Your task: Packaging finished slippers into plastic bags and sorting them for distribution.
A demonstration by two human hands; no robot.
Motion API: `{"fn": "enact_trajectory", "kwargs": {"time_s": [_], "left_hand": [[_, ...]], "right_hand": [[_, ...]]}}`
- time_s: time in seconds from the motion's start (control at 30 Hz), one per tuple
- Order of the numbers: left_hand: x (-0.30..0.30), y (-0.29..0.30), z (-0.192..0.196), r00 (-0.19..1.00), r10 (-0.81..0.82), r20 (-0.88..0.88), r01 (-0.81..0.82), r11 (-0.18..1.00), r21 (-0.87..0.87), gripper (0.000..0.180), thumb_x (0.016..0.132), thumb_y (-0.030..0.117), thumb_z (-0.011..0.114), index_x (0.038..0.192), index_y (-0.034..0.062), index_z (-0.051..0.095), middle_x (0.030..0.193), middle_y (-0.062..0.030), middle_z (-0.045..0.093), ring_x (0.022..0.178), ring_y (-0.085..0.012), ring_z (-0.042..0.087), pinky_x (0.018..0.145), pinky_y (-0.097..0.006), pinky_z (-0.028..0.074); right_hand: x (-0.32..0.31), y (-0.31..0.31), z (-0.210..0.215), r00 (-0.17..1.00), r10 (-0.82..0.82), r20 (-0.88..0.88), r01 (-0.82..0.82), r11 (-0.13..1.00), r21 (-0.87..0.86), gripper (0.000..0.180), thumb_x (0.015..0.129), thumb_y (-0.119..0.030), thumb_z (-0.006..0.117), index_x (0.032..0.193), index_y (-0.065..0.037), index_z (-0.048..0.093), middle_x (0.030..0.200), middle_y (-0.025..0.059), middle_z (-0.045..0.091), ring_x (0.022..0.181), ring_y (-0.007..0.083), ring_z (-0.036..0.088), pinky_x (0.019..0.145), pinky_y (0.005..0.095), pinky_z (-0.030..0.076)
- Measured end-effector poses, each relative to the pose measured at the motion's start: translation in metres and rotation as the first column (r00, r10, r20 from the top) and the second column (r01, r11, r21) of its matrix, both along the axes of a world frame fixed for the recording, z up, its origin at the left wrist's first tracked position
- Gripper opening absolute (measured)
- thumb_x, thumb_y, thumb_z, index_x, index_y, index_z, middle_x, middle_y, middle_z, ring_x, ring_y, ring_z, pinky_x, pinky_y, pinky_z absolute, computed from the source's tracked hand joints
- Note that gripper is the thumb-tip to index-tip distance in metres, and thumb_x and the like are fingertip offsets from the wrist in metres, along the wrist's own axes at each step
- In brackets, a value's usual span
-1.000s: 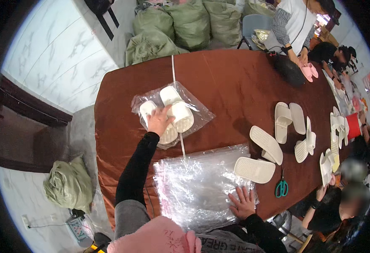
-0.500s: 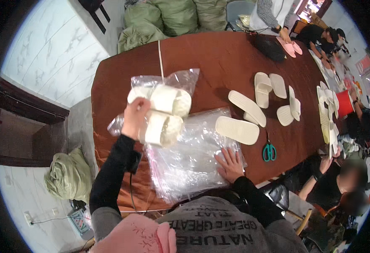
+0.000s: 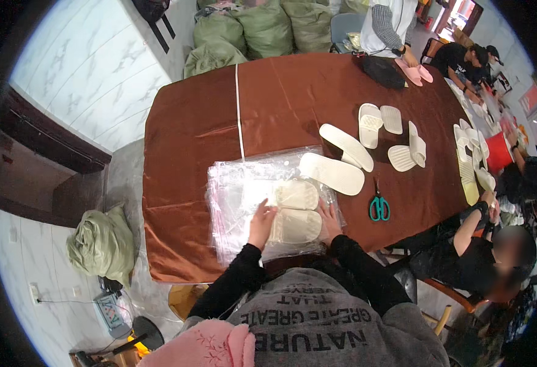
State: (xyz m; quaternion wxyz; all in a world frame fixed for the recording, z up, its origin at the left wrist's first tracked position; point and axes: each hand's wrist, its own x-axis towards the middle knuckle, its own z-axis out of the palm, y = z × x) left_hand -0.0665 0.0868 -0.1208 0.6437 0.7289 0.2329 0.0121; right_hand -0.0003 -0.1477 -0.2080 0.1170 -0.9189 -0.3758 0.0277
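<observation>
A pair of cream slippers in clear plastic lies side by side on a stack of clear plastic bags in front of me. At the pair's left end, my left hand has its fingers bent over the edge, gripping it. My right hand lies along the right end, fingers stretched out and touching the plastic. Just beyond it, two loose cream slippers overlap on the brown cloth. Teal-handled scissors lie to the right.
More cream slippers lie farther right on the brown-covered table. A black bag and pink slippers are at the far right, near a standing person. Another person sits at right. Green sacks line the back.
My left hand has brought the bagged slippers down and right from above the table onto the bag stack. The right hand has moved from pressing the stack to the pair's right end.
</observation>
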Motion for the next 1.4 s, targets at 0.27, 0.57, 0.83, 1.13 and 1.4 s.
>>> {"fn": "enact_trajectory", "kwargs": {"time_s": [0.27,0.57,0.83,1.13,1.4], "left_hand": [[-0.026,0.072,-0.019,0.985,0.114,-0.13,-0.028,0.849,0.527,0.052,0.075,0.031,0.072,0.115,0.0025,0.054,0.098,-0.0187,0.06,0.094,-0.0337,0.056,0.081,-0.044,0.045],[-0.056,0.079,-0.028,0.978,0.206,0.023,-0.202,0.918,0.341,0.024,0.084,0.013,0.061,0.107,0.0054,0.064,0.082,-0.0053,0.064,0.064,-0.0132,0.057,0.05,-0.027,0.049],[-0.062,0.077,-0.017,0.961,0.276,0.028,-0.276,0.961,0.016,0.032,0.093,0.018,0.052,0.119,0.0001,0.055,0.098,-0.0094,0.064,0.073,-0.0154,0.062,0.055,-0.029,0.055],[-0.08,0.092,-0.024,0.877,0.307,-0.37,-0.44,0.824,-0.357,0.042,0.091,0.038,0.055,0.104,-0.0019,0.057,0.092,-0.0118,0.06,0.071,-0.0233,0.065,0.056,-0.033,0.055],[-0.082,0.094,-0.024,0.945,-0.013,-0.327,-0.156,0.861,-0.484,0.029,0.091,0.025,0.058,0.102,-0.0007,0.054,0.087,-0.0102,0.061,0.072,-0.0239,0.066,0.06,-0.034,0.056]], "right_hand": [[0.013,0.002,0.044,0.956,0.074,-0.285,-0.047,0.994,0.103,0.07,0.077,-0.039,0.06,0.136,-0.008,0.04,0.144,0.0182,0.029,0.137,0.0376,0.016,0.109,0.0557,0.014],[0.034,-0.013,0.035,0.99,0.014,0.142,-0.025,0.997,0.077,0.034,0.086,-0.022,0.05,0.116,-0.006,0.057,0.13,0.0123,0.048,0.126,0.0272,0.038,0.098,0.0444,0.034],[0.043,0.004,0.058,0.679,-0.419,-0.603,0.624,0.762,0.172,0.031,0.091,-0.036,0.048,0.106,-0.012,0.06,0.081,0.0099,0.067,0.079,0.0315,0.064,0.07,0.0426,0.048],[0.052,0.022,0.03,0.868,-0.377,-0.323,0.459,0.858,0.233,0.027,0.085,-0.03,0.06,0.096,-0.005,0.06,0.075,0.0121,0.064,0.072,0.0286,0.063,0.065,0.0386,0.048],[0.06,0.007,0.0,0.848,-0.292,-0.443,0.466,0.808,0.36,0.023,0.085,-0.024,0.061,0.094,-0.002,0.059,0.077,0.0108,0.063,0.071,0.0218,0.062,0.065,0.0334,0.047]]}}
